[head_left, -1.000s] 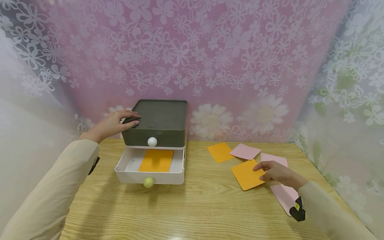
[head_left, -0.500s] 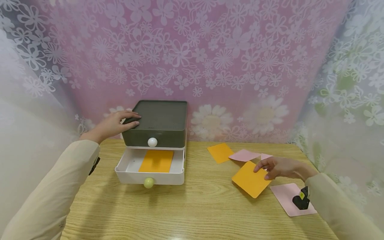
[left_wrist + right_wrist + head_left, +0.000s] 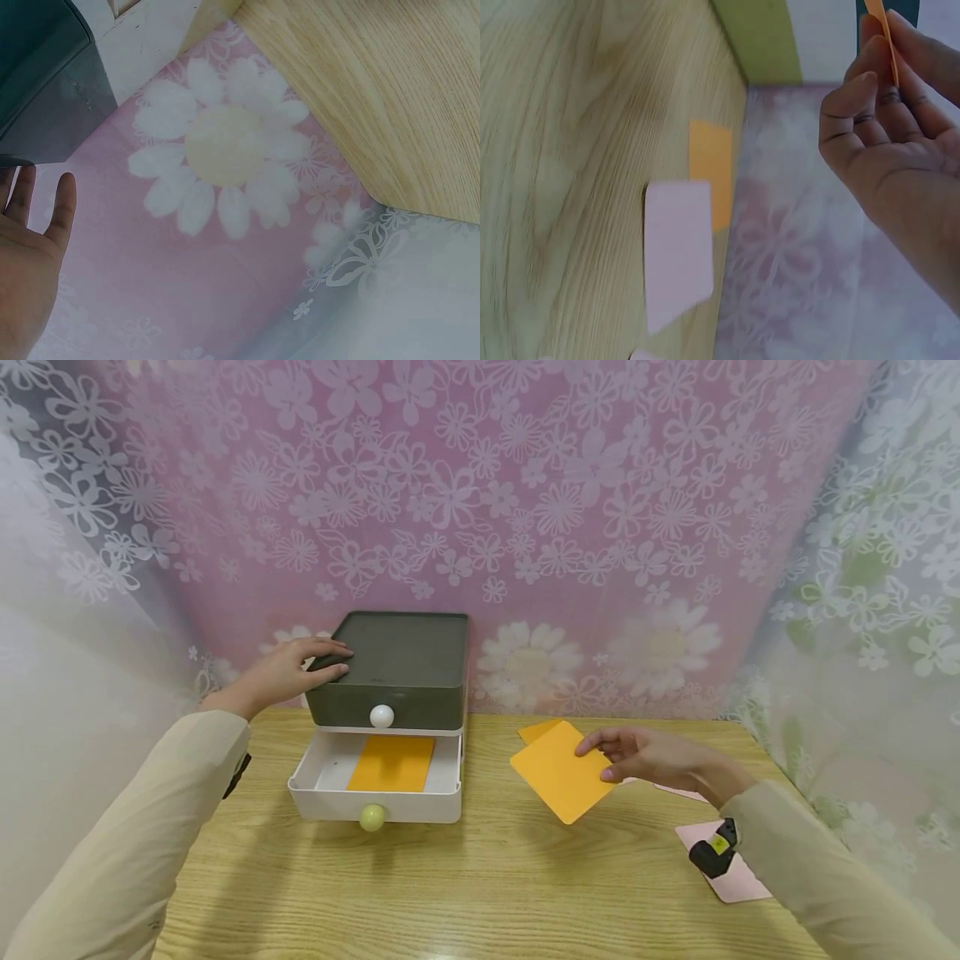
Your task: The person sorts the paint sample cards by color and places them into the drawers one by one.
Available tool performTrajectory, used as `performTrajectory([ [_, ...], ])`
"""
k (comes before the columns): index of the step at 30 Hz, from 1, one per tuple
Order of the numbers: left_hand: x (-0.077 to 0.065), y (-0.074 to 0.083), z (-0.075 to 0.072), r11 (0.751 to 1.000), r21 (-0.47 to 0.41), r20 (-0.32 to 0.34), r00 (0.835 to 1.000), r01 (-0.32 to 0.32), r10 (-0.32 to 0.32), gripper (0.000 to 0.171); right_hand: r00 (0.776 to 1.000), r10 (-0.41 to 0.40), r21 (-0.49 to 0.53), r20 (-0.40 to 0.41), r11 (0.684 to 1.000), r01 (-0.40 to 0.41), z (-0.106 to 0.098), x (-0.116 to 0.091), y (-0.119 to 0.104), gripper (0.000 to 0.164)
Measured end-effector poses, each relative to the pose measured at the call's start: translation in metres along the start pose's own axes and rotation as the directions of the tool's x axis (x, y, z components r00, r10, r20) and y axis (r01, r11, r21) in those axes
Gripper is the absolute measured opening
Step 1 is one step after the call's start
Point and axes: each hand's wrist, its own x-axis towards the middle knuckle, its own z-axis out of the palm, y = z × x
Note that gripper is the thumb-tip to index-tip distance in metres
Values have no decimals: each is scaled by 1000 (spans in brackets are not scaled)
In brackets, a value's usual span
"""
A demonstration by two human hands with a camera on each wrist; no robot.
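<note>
My left hand (image 3: 281, 672) rests on the left edge of a dark-topped drawer box (image 3: 405, 647), its fingers fairly straight over the lid. Below the lid, a white drawer (image 3: 322, 802) with a yellow-green knob (image 3: 372, 817) is pulled out. An orange paper square (image 3: 392, 764) lies inside it. Between thumb and fingers, my right hand (image 3: 660, 758) pinches another orange paper square (image 3: 558, 781), raised above the table right of the box. The right wrist view shows that held square (image 3: 889, 45) nearly edge-on.
Partly behind the held square, an orange sheet (image 3: 534, 731) lies on the wooden table (image 3: 525, 893). Pink sheets (image 3: 738, 881) lie at the right, partly covered by my right arm. A pink flowered curtain (image 3: 480, 510) hangs behind the table.
My right hand has lifted the orange paper square off the table and carried it left towards the drawer box. My left hand has stayed on the box.
</note>
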Motion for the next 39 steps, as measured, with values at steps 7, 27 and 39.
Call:
performTrajectory([
  [7,1,-1,1,1000,-6,0,1000,0,0,46,994,-98,169,42,981,90,36,31,-28,34],
  [27,3,-4,3,1000,-12,-2,1000,-13,13,47,998,43,389,-52,921,-19,132,119,-74,46],
  [39,2,-3,3,1000,-11,4,1000,-13,13,46,954,185,382,-238,921,-83,150,154,-84,45],
])
